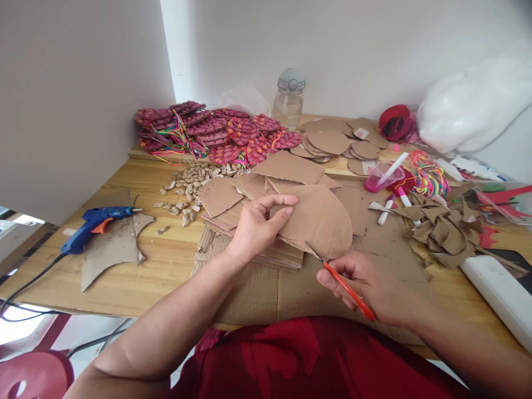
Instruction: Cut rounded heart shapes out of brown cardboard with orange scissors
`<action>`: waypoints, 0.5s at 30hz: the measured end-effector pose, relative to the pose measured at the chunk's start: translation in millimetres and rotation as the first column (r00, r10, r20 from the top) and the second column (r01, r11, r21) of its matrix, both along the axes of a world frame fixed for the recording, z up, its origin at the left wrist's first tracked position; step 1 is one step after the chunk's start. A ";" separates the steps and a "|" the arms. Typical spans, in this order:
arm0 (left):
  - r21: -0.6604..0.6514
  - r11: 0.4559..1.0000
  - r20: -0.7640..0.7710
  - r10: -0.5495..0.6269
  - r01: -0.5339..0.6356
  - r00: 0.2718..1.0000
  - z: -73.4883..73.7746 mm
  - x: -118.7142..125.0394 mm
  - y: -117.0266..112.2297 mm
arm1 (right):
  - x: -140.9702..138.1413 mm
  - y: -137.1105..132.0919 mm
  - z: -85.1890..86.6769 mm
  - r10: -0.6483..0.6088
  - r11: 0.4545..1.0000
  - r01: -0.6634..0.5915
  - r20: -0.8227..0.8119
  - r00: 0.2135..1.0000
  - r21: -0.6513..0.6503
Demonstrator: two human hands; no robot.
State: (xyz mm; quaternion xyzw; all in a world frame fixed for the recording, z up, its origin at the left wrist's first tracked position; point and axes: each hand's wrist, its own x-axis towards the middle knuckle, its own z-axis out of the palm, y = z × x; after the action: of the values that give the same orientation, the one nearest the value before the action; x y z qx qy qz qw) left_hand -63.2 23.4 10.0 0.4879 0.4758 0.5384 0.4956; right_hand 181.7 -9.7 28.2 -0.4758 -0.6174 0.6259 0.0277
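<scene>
Wooden table (166,260): fills the view; near edge hidden behind the person's red garment, right end cut off by the frame.

White bag (469,105): far right, against the wall, partly out of frame; contents cannot be made out.

Flat cardboard sheet (257,293): lies on the table before the person, mostly covered by other pieces.

Cardboard stack (233,210): overlapping cut panels on the sheet; lower layers hidden.

Pink decorated pieces (216,130): heaped at the far left with bright cords; count unclear.

Cardboard scraps (440,230): crumpled heap at right, covering whatever lies below.

Rounded cardboard piece (320,219): held just above the stack, at the table's middle, its left part behind the thumb.

Left hand (255,227): pinched on the rounded piece's left edge, thumb on top, fingers underneath and largely hidden.

Right hand (369,280): closed around the orange handles of the scissors (344,285), which it mostly covers; the blade tip meets the piece's lower edge, and whether the blades are apart is too small to tell.

Blue glue gun (93,224): left, on a cardboard offcut; cord runs off the table.

Clear bottle (288,100): upright by the wall.

Pale chips (189,185): scattered left of the stack; material unclear.
</scene>
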 end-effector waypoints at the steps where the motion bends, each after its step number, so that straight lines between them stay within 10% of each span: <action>1: 0.003 1.000 -0.006 -0.004 0.004 1.000 -0.3 0.0 0.0 | 0.6 0.0 -1.2 -0.010 1.000 0.010 -0.005 1.000 -0.013; 15: 0.091 0.994 -0.046 0.066 -0.062 0.997 -0.1 5.0 0.9 | -6.4 5.5 0.9 -0.019 0.979 -0.018 0.183 0.983 0.201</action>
State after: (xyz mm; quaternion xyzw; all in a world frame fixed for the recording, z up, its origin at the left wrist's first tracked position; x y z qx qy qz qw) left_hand -58.2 24.3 9.9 0.5073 0.4783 0.5628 0.4440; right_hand 175.3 -4.2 29.1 -0.5266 -0.6775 0.5131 0.0188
